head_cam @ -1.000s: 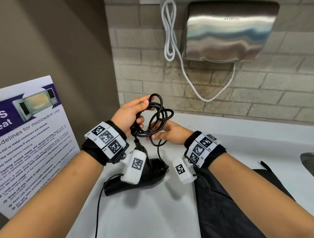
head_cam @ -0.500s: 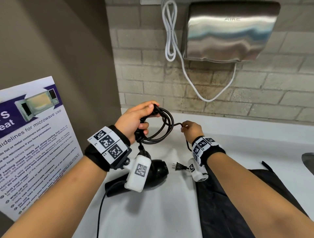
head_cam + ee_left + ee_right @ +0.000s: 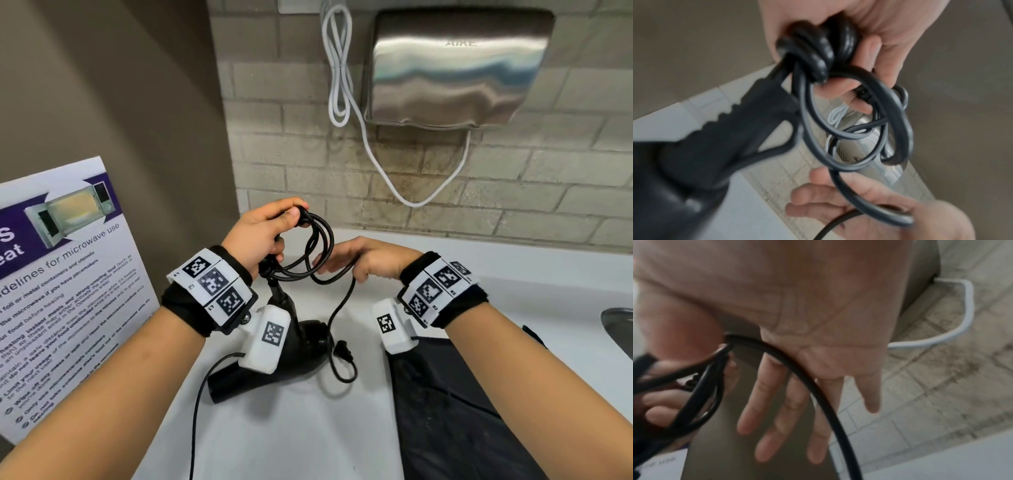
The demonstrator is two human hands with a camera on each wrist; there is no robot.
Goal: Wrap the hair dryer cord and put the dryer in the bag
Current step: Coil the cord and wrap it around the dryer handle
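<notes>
My left hand (image 3: 263,236) grips the gathered loops of the black cord (image 3: 317,246), held above the white counter (image 3: 291,428). The black hair dryer (image 3: 308,346) lies below it, partly hidden by the wrist camera. My right hand (image 3: 359,260) reaches to the loops with straight fingers; the cord's free end runs across its palm (image 3: 818,382), then hangs to the plug (image 3: 342,351) beside the dryer. In the left wrist view, the coil (image 3: 859,129) hangs from my left hand (image 3: 879,40), with the dryer handle (image 3: 715,146) below. The black bag (image 3: 445,411) lies flat at the right.
A microwave poster (image 3: 61,291) leans at the left. A steel hand dryer (image 3: 455,65) with a white cable (image 3: 339,68) hangs on the brick wall. A sink rim (image 3: 616,325) shows at the far right. A thin black wire (image 3: 195,411) trails off the counter's front.
My right hand has come back from the far right to the coil, its fingers now straight. The plug has dropped from under that wrist to the counter beside the dryer.
</notes>
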